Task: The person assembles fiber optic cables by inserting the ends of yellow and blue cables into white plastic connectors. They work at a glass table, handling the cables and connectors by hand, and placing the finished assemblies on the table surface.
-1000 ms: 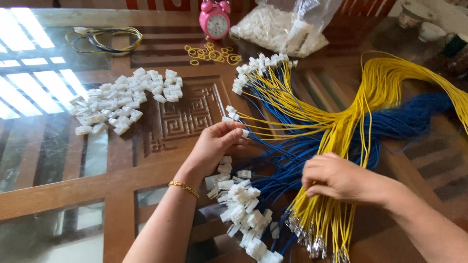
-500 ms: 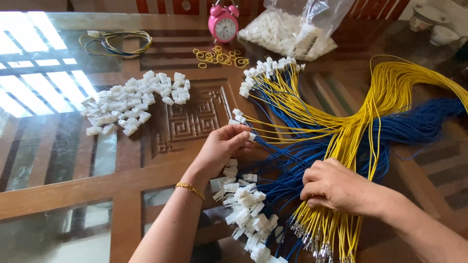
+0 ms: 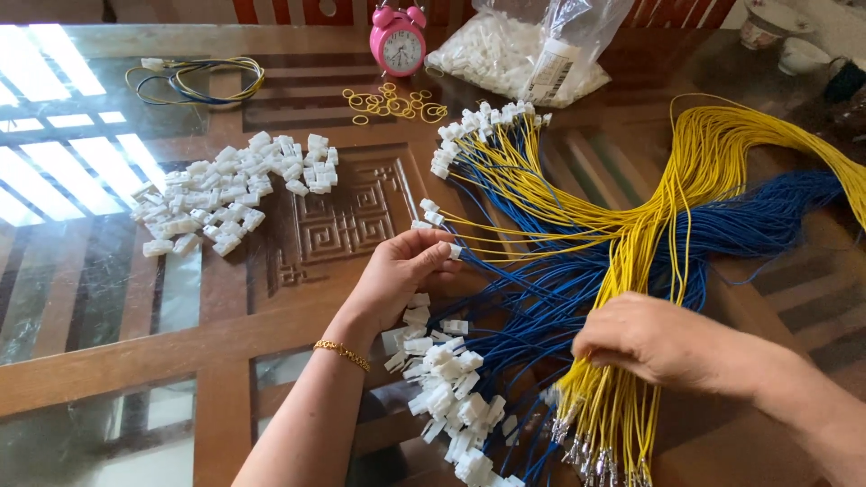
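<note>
A white connector [image 3: 454, 252] on a blue wire [image 3: 505, 271] is pinched in the left hand [image 3: 397, 275] above the bench [image 3: 117, 352]; yellow wires [image 3: 622, 379] are held bunched under the right hand [image 3: 663, 343]

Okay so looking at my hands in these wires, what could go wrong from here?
The yellow wires and blue wires cross in one loose heap, so pulling with the right hand could tangle or drag neighbours. The left hand holds a small white connector by the fingertips; it might slip. The connectors near the table edge could be knocked off.
</note>
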